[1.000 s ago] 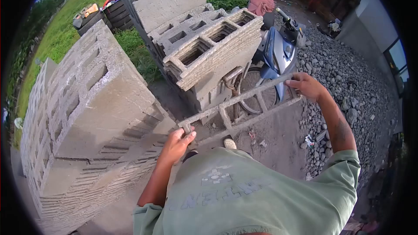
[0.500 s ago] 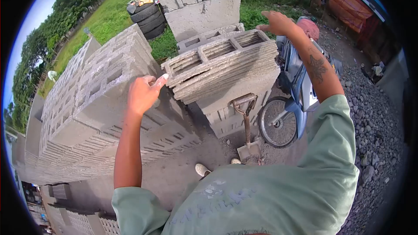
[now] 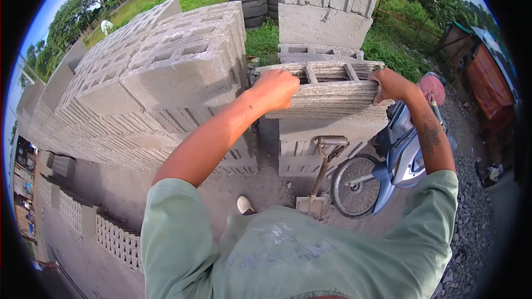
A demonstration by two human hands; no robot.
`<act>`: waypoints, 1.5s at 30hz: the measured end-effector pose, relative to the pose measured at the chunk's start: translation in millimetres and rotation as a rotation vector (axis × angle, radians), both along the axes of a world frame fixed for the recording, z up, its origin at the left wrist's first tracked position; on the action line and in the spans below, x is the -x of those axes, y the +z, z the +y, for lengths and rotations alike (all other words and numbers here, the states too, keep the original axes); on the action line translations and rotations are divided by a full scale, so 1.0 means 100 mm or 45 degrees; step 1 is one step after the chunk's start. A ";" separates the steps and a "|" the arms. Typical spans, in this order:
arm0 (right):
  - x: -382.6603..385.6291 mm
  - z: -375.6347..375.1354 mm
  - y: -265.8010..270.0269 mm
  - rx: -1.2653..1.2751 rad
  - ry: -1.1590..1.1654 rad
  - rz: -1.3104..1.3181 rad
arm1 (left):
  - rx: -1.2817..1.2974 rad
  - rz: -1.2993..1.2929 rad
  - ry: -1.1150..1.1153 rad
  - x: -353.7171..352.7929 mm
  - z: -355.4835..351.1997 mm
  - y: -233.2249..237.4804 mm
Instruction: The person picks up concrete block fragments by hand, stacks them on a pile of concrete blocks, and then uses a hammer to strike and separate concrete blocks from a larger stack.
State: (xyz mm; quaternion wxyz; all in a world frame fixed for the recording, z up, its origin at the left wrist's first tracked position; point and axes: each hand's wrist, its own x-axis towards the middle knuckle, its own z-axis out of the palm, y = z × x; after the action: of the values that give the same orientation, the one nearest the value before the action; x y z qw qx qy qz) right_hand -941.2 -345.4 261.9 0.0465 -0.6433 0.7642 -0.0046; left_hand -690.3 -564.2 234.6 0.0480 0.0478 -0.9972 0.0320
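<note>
A grey hollow concrete block (image 3: pixel 332 95) lies across the top of a short block stack (image 3: pixel 327 129), its cavities facing up. My left hand (image 3: pixel 275 89) is closed on the block's left end, fingers curled over its upper edge. At the right end, my right hand (image 3: pixel 389 84) grips the corner, with the thumb on the near side and the fingertips partly hidden. Behind it rises a taller pile of blocks (image 3: pixel 324 25).
A long wall of stacked blocks (image 3: pixel 172 80) stands on the left. A shovel (image 3: pixel 321 174) leans upright below the block, beside a parked motorcycle (image 3: pixel 402 160). Tires (image 3: pixel 252 5) are stacked behind. Gravel (image 3: pixel 471 221) lies at the right, and more blocks (image 3: pixel 116 238) at the lower left.
Both hands have come down onto the block's ends and closed on it; before, the right hand was raised off it. The view has turned, and the block appears more level.
</note>
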 end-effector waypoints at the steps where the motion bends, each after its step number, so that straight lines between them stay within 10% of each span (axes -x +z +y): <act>1: 0.00 -0.02 0.01 0.001 0.019 0.007 | -0.015 0.024 -0.044 0.01 -0.02 -0.01; 19: -0.01 -0.05 -0.01 -0.167 0.009 0.136 | -0.210 -0.157 -0.084 0.16 -0.12 -0.06; 25: -0.37 0.02 -0.10 0.186 -0.196 -0.038 | -0.210 0.076 -0.197 0.07 -0.15 -0.21; 27: -1.28 -0.07 0.01 0.692 -0.376 0.396 | -0.231 0.235 -0.198 0.02 -0.11 -0.34; 31: -2.42 -0.29 -0.66 1.743 -0.587 -1.058 | -0.631 0.465 -0.441 -1.09 -0.19 0.12; 33: -2.80 -0.41 -1.40 1.352 -0.086 -2.401 | -0.747 0.623 -0.554 -1.90 -0.39 0.20; 34: -3.31 -0.62 -1.49 0.983 -0.295 -2.634 | -0.855 0.585 -0.486 -2.32 -0.47 0.21; 39: -4.51 -1.60 -2.43 0.100 -0.853 -3.051 | -0.694 0.696 -0.267 -3.50 -0.98 -0.36; 45: -6.05 -3.38 -2.70 -0.436 -0.596 -3.186 | -0.426 1.437 0.152 -4.75 -1.30 -0.31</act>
State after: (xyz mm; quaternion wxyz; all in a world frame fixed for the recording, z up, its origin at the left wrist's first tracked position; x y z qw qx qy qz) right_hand -336.4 -683.2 -7.6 0.8087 -0.0379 0.2856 -0.5128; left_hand -215.1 -694.1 203.6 0.5610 0.1205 -0.8045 -0.1533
